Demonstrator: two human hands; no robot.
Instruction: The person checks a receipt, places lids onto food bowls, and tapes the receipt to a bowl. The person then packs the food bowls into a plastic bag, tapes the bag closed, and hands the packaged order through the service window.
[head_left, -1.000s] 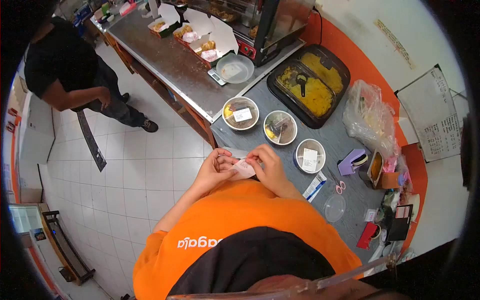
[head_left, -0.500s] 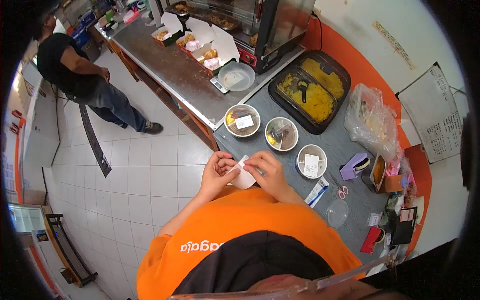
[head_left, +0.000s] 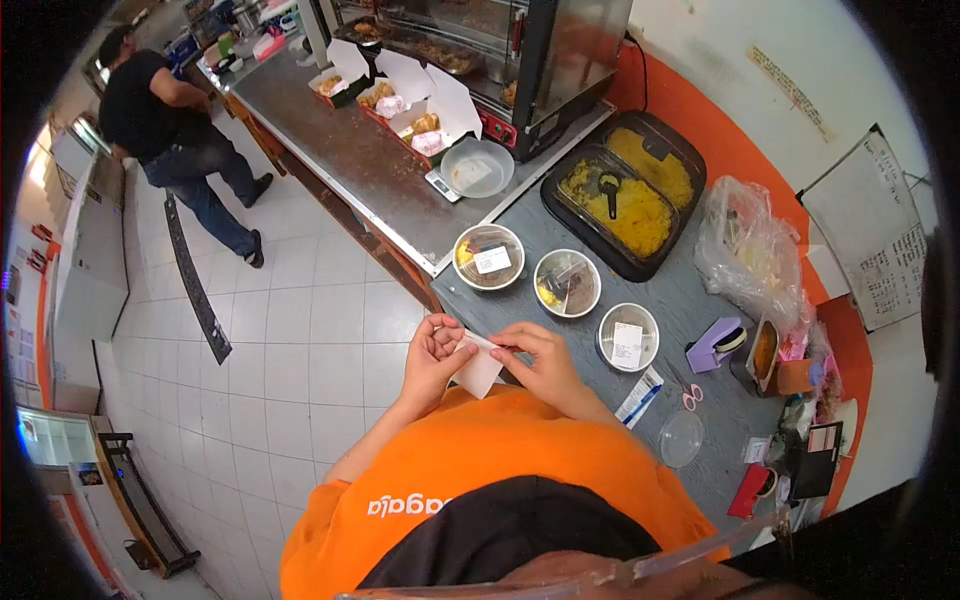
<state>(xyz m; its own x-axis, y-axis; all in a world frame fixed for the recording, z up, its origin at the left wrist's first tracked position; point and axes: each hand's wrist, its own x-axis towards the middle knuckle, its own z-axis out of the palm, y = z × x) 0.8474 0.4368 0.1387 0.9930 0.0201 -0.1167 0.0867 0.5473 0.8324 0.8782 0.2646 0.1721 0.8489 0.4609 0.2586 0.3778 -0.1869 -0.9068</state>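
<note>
Three round, clear-lidded bowls (head_left: 489, 257) (head_left: 567, 283) (head_left: 628, 338) line a grey bench (head_left: 672, 300) below a black tray (head_left: 552, 190) of yellow food. Near its left corner, the left hand (head_left: 430, 362), loosely curled, and right hand (head_left: 540, 362), fingertips nearly closed, pinch a small white paper slip (head_left: 480, 374), possibly a label. Light, limp and easily creased, it is best gripped by its edges.

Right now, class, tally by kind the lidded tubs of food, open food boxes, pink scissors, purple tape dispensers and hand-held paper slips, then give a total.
Lidded tubs of food: 3
Open food boxes: 3
Pink scissors: 1
Purple tape dispenser: 1
Paper slip, between left hand and right hand: 1
Total: 9
</note>
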